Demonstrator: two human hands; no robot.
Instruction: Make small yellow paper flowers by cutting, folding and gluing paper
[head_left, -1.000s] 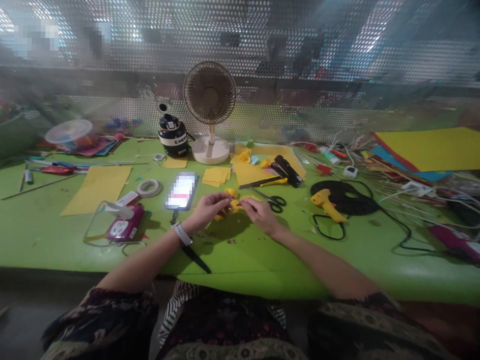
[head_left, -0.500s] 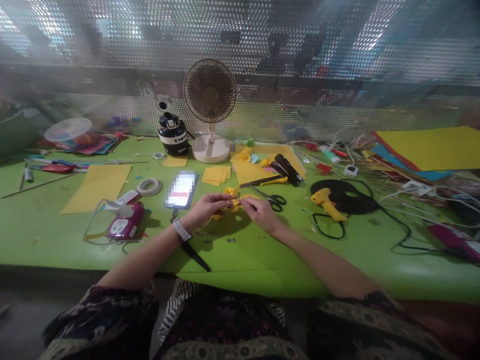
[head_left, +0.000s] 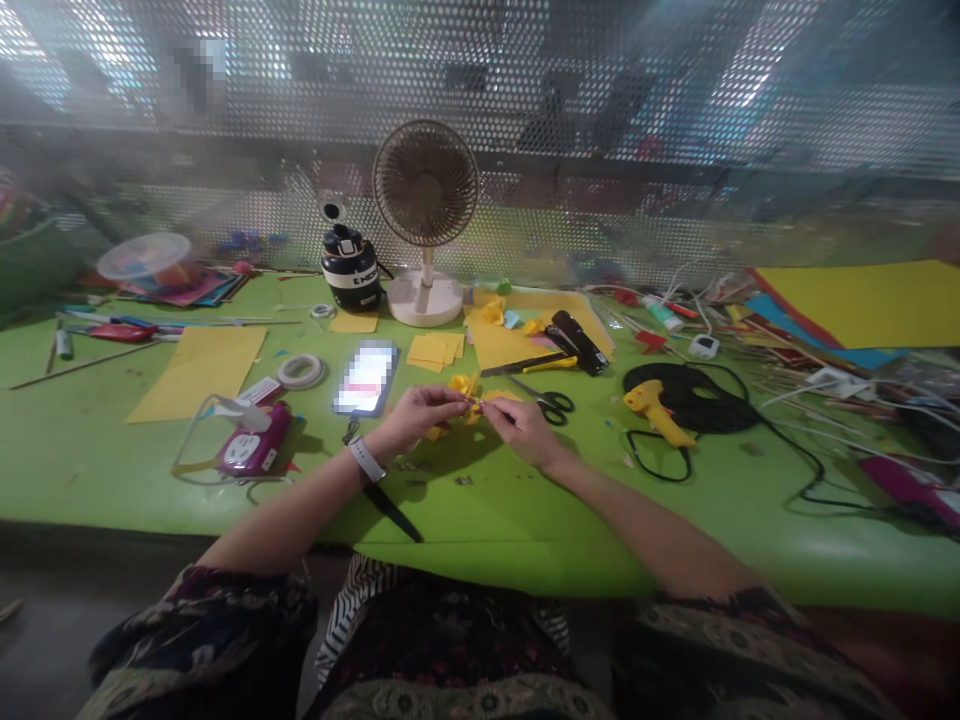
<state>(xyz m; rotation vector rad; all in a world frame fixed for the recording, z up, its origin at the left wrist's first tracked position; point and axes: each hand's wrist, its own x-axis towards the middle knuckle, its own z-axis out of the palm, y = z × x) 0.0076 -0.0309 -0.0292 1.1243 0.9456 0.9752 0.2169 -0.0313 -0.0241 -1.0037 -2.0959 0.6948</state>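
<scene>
My left hand (head_left: 417, 415) and my right hand (head_left: 527, 430) meet above the green table, thumbs and fingertips pinched together almost touching. Between them is a small yellow paper piece (head_left: 473, 404), mostly covered by the fingers. More crumpled yellow paper (head_left: 463, 384) shows just behind the fingertips; I cannot tell whether it is joined to the held piece. Black-handled scissors (head_left: 555, 405) lie close to the right hand. Beyond the left hand lies a phone (head_left: 365, 378) with a lit screen. A yellow-and-black cutter (head_left: 551, 363) rests behind the hands.
A fan (head_left: 425, 300) and a dark bottle (head_left: 352, 275) stand at the back. Yellow paper squares (head_left: 435, 350) lie before the fan. On the right are a yellow glue gun (head_left: 658, 412) and its cable. Left are a tape roll (head_left: 300, 371) and a purple power socket (head_left: 259, 440).
Both hands stay nearly in place, still pinching the yellow paper with a slight shift of the fingertips. The whole view has moved a little; the things on the table lie as before.
</scene>
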